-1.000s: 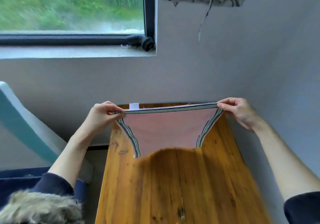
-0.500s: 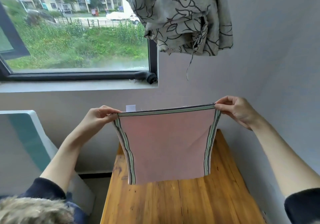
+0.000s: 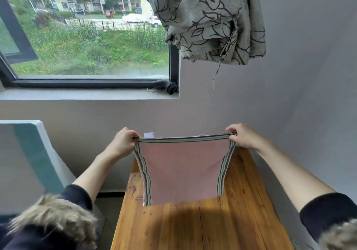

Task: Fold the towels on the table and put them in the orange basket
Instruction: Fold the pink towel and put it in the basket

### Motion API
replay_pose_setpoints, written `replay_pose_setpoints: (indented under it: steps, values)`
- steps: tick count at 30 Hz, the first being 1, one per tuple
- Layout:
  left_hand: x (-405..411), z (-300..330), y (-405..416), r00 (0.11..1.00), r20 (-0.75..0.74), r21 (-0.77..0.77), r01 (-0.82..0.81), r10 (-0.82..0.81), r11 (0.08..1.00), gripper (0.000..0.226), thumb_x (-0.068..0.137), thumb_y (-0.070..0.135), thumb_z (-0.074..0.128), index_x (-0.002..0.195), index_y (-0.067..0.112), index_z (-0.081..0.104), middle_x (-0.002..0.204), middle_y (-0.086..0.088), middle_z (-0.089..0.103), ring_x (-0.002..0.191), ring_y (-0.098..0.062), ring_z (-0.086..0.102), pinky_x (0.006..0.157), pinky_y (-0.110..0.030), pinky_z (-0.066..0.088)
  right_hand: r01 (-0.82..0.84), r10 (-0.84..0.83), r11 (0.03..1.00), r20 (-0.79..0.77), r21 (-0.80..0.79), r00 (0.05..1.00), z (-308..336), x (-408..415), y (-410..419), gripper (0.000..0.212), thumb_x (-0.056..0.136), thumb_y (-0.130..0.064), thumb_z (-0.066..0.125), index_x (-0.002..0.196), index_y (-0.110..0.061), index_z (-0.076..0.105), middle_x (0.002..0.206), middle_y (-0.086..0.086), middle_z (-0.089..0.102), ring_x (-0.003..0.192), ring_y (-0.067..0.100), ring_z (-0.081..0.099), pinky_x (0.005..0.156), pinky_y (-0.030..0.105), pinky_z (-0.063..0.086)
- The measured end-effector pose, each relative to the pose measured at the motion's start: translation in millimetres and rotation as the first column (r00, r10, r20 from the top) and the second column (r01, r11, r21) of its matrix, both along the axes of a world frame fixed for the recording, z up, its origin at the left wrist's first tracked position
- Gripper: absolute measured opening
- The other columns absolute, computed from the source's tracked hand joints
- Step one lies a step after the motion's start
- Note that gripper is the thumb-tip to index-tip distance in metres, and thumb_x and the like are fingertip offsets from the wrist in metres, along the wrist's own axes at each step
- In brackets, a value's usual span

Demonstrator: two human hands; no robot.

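We are holding a pink towel (image 3: 183, 168) up over the table's (image 3: 241, 220) far end. Our left hand (image 3: 123, 143) and right hand (image 3: 242, 136) are each pinching a top corner, the striped edge stretching between them.

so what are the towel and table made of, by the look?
Towel: soft woven cloth, matte pink with striped edges; it sags and drapes between the left hand and right hand. Table: wood planks, likely varnished; grain, knots and a slight sheen show.
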State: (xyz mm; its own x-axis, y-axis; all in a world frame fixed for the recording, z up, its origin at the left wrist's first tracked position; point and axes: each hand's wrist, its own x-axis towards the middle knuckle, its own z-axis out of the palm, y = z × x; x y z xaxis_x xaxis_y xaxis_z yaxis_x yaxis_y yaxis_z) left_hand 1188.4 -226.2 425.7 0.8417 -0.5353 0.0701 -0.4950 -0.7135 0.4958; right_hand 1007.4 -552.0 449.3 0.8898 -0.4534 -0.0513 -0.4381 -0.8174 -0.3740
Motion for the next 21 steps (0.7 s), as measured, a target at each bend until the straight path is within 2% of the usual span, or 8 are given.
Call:
replay_pose_setpoints:
  steps: [3, 7, 10, 12, 14, 17, 21]
  values:
    - [9, -7, -13, 0.998, 0.002, -0.038, -0.063, 0.063, 0.997, 0.022, 0.087, 0.0, 0.047, 0.099, 0.003, 0.065, 0.104, -0.016, 0.05, 0.106, -0.031, 0.051, 0.093, -0.028, 0.035, 0.116, -0.113, 0.993, 0.087, -0.027, 0.99, -9, 16, 1, 0.023, 0.086, -0.005, 0.053, 0.104, -0.007, 0.067, 0.114, 0.015, 0.065, 0.108, 0.03, 0.057, 0.086, 0.03, 0.041]
    - [23, -5, -31, 0.986, -0.024, -0.226, -0.164, 0.163, 0.96, 0.018, 0.089, -0.002, 0.043, 0.097, 0.001, 0.059, 0.106, -0.019, 0.058, 0.103, -0.032, 0.053, 0.082, -0.027, 0.036, 0.239, -0.24, 0.97, 0.269, 0.04, 0.933, -15, 34, -3, 0.021, 0.087, -0.004, 0.051, 0.101, -0.006, 0.066, 0.113, 0.016, 0.065, 0.107, 0.032, 0.057, 0.085, 0.03, 0.041]
    - [27, 3, -42, 0.967, -0.095, -0.407, -0.253, 0.235, 0.878, 0.021, 0.09, -0.001, 0.041, 0.101, 0.003, 0.058, 0.104, -0.014, 0.062, 0.096, -0.024, 0.054, 0.08, -0.026, 0.037, 0.258, -0.343, 0.937, 0.488, 0.233, 0.803, -11, 42, -1, 0.019, 0.087, -0.001, 0.053, 0.098, -0.004, 0.067, 0.103, 0.015, 0.067, 0.097, 0.029, 0.059, 0.071, 0.02, 0.036]
    - [26, 6, -43, 0.968, -0.1, -0.501, -0.25, 0.232, 0.828, 0.023, 0.089, -0.003, 0.041, 0.1, 0.006, 0.059, 0.102, -0.01, 0.062, 0.093, -0.018, 0.054, 0.082, -0.024, 0.039, 0.223, -0.394, 0.911, 0.574, 0.346, 0.718, -7, 41, 0, 0.016, 0.086, -0.001, 0.054, 0.094, -0.006, 0.068, 0.098, 0.01, 0.068, 0.09, 0.021, 0.059, 0.07, 0.016, 0.035]
    - [19, 2, -37, 0.978, -0.098, -0.548, -0.206, 0.183, 0.811, 0.024, 0.089, -0.005, 0.042, 0.097, 0.01, 0.059, 0.098, -0.007, 0.062, 0.091, -0.016, 0.056, 0.081, -0.021, 0.041, 0.173, -0.397, 0.902, 0.604, 0.395, 0.691, -10, 33, 1, 0.016, 0.086, 0.0, 0.056, 0.09, -0.01, 0.068, 0.094, 0.007, 0.066, 0.086, 0.014, 0.057, 0.074, 0.018, 0.039]
    - [-1, -22, -19, 0.987, -0.128, -0.539, -0.153, 0.099, 0.828, 0.026, 0.089, -0.006, 0.046, 0.09, 0.016, 0.059, 0.09, 0.0, 0.063, 0.085, -0.012, 0.058, 0.073, -0.012, 0.042, 0.133, -0.39, 0.894, 0.597, 0.427, 0.702, -28, 11, 7, 0.016, 0.085, 0.001, 0.059, 0.089, -0.011, 0.068, 0.088, 0.002, 0.065, 0.082, 0.011, 0.057, 0.077, 0.018, 0.043]
    - [-39, -76, 10, 0.974, -0.218, -0.42, -0.154, 0.066, 0.894, 0.033, 0.088, -0.005, 0.049, 0.082, 0.026, 0.06, 0.085, 0.006, 0.064, 0.078, -0.009, 0.059, 0.068, -0.013, 0.042, 0.139, -0.397, 0.871, 0.507, 0.472, 0.765, -83, -34, 25, 0.016, 0.083, 0.0, 0.062, 0.087, -0.015, 0.068, 0.084, -0.003, 0.065, 0.074, -0.001, 0.057, 0.067, 0.0, 0.04]
